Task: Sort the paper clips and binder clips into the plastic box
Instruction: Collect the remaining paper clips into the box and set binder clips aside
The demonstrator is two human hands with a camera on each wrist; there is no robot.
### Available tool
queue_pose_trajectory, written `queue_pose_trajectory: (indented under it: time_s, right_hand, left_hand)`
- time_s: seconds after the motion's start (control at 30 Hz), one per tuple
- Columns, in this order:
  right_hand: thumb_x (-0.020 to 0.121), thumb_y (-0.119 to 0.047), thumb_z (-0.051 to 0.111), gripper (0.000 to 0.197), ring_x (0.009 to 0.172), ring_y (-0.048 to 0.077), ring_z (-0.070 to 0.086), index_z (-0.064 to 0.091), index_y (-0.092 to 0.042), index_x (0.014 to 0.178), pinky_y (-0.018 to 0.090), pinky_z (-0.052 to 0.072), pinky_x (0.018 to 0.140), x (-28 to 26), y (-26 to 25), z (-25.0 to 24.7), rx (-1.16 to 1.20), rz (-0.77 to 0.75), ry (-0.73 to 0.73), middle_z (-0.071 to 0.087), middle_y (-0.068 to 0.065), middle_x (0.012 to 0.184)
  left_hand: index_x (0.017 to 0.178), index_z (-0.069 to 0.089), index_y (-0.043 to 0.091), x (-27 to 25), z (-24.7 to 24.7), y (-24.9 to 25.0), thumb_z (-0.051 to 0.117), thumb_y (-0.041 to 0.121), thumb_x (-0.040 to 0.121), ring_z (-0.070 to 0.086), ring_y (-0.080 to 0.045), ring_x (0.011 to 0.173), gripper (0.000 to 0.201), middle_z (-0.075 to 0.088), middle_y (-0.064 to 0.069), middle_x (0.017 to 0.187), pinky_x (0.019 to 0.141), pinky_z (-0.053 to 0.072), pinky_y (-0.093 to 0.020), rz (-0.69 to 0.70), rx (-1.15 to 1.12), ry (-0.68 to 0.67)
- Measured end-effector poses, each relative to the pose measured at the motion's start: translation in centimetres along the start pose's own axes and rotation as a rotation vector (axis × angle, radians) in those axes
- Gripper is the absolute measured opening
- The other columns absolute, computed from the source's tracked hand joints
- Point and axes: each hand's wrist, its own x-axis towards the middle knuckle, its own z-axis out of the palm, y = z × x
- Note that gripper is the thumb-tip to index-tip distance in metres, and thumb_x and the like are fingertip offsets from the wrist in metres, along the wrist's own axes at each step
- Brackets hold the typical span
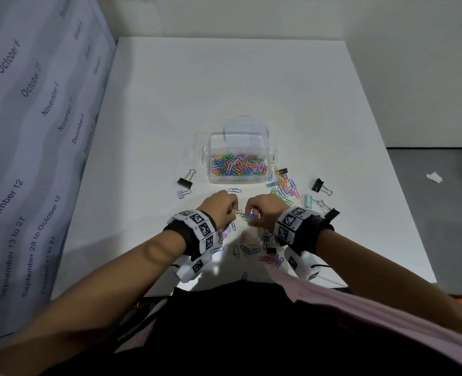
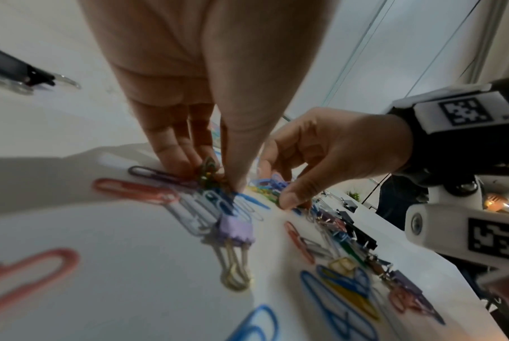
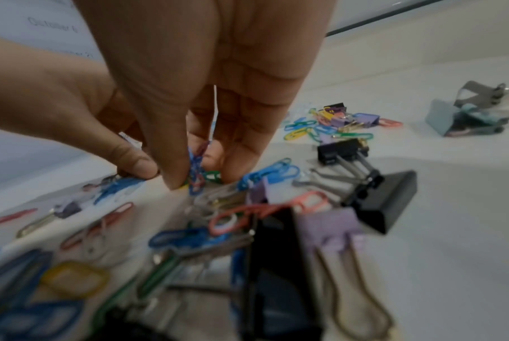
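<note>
Left hand (image 1: 220,204), right hand (image 1: 265,210) each pinching paper clips (image 1: 247,216); binder clips (image 1: 322,186), clear plastic box (image 1: 238,158) around.

1 plastic box (image 1: 239,139); 2 hands; paper clips (image 1: 238,165) dozens (uncountable); several binder clips (image 1: 185,181).

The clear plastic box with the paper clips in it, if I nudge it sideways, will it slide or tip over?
Probably slide. The plastic box looks broad and low on the smooth white table, so tipping seems unlikely. Its thin clear walls suggest it is light, though the paper clips covering its floor add some weight low down. They would likely shift and rattle when it moves.
</note>
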Motion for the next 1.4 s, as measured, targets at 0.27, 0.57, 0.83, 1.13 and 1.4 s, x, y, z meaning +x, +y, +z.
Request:
queue_pose_trajectory:
  time_s: [0.27, 0.57, 0.83, 1.13, 1.4]
  right_hand:
    - [0.082, -0.011, 0.06, 0.019, 0.099, 0.02, 0.062, 0.07, -0.011, 0.098, 0.017, 0.037, 0.077, 0.1, 0.5, -1.5, 0.11, 0.032, 0.107, 0.071, 0.006, 0.103]
    - [0.08, -0.007, 0.06, 0.014, 0.073, 0.013, 0.052, 0.069, -0.01, 0.091, 0.022, 0.042, 0.069, 1.7, -0.1, -5.5, 0.209, 0.01, 0.357, 0.07, 0.01, 0.095]
    - [0.08, -0.009, 0.062, 0.026, 0.076, 0.016, 0.047, 0.062, -0.01, 0.106, 0.027, 0.043, 0.078, 2.6, -0.2, -5.6, 0.214, 0.013, 0.445, 0.059, 0.013, 0.109]
    - [0.068, -0.025, 0.08, 0.063, 0.096, 0.021, 0.051, 0.05, -0.015, 0.122, 0.029, 0.043, 0.088, 1.0, -0.7, -1.3, 0.041, 0.007, -0.015, 0.05, 0.008, 0.115]
    - [0.067, -0.027, 0.081, 0.07, 0.106, 0.026, 0.051, 0.048, -0.016, 0.127, 0.024, 0.037, 0.085, 1.8, -1.5, 1.3, 0.04, -0.046, -0.038, 0.045, 0.013, 0.12]
  left_hand:
    - [0.095, 0.064, 0.004, 0.2, -0.8, -0.7, 0.052, 0.005, 0.086, 0.061, -0.028, 0.097, 0.015, 0.067, -0.012, 0.104, 0.079, 0.044, -0.027, -0.075, -0.174, 0.087]
    - [0.089, 0.064, 0.001, 2.1, -3.9, -1.0, 0.059, 0.0, 0.085, 0.063, -0.012, 0.058, 0.007, 0.063, -0.013, 0.078, 0.077, 0.057, -0.034, -0.14, -0.684, 0.199]
    - [0.086, 0.066, 0.005, 4.2, -6.7, -0.8, 0.061, 0.007, 0.086, 0.058, -0.011, 0.052, 0.006, 0.058, -0.007, 0.064, 0.064, 0.055, -0.024, -0.16, -0.722, 0.382]
    - [0.117, 0.061, 0.006, 2.9, -5.5, -1.2, 0.052, -0.004, 0.085, 0.059, -0.016, 0.076, 0.035, 0.061, -0.005, 0.095, 0.088, 0.053, -0.034, -0.134, -0.708, 0.327]
    - [0.115, 0.055, 0.016, -2.2, -2.7, -2.5, 0.075, 0.016, 0.072, 0.048, -0.014, 0.08, 0.048, 0.052, -0.001, 0.096, 0.079, 0.044, -0.03, -0.008, -0.065, -0.128]
